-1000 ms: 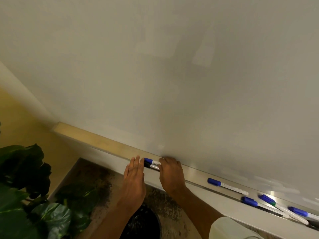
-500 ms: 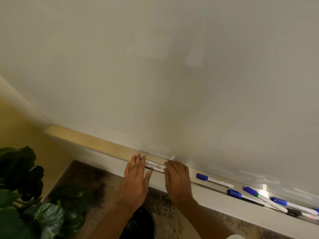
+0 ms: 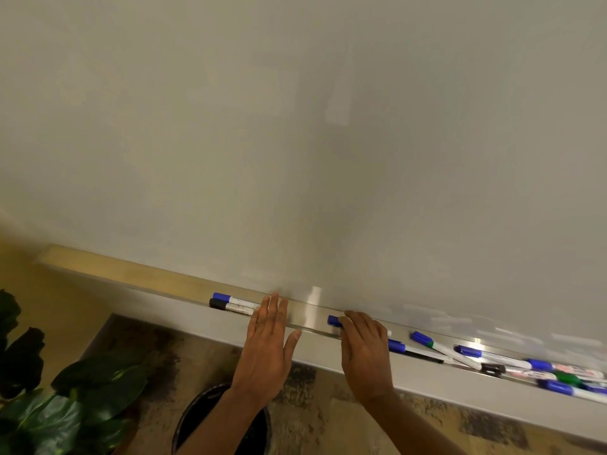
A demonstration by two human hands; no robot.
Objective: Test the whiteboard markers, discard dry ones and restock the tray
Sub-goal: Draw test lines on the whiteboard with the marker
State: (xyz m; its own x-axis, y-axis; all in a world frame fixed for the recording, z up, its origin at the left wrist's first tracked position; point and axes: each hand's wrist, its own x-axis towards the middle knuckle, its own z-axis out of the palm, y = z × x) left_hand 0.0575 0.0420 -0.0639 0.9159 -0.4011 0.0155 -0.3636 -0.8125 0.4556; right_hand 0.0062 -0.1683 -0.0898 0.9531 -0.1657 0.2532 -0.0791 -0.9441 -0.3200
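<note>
**Markers lying lengthwise along the whiteboard tray**

2 markers, a blue-capped marker [image 3: 234, 298] and a black-capped marker [image 3: 232, 307], are lying side by side in the metal tray [image 3: 312, 318], long axes along it, caps pointing left. The left hand [image 3: 267, 348] is resting flat, grip wide, fingertips touching their right ends. The right hand [image 3: 364, 348] is curling its grip over another blue-capped marker [image 3: 334, 320]; whether it is clasped, I cannot tell. More markers are crowding the tray's right end [image 3: 525, 366]; their count is unclear.

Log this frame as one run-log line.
stage: restocking tray | left hand: open, flat beside two markers | right hand: on blue-capped marker | bin: below
</note>
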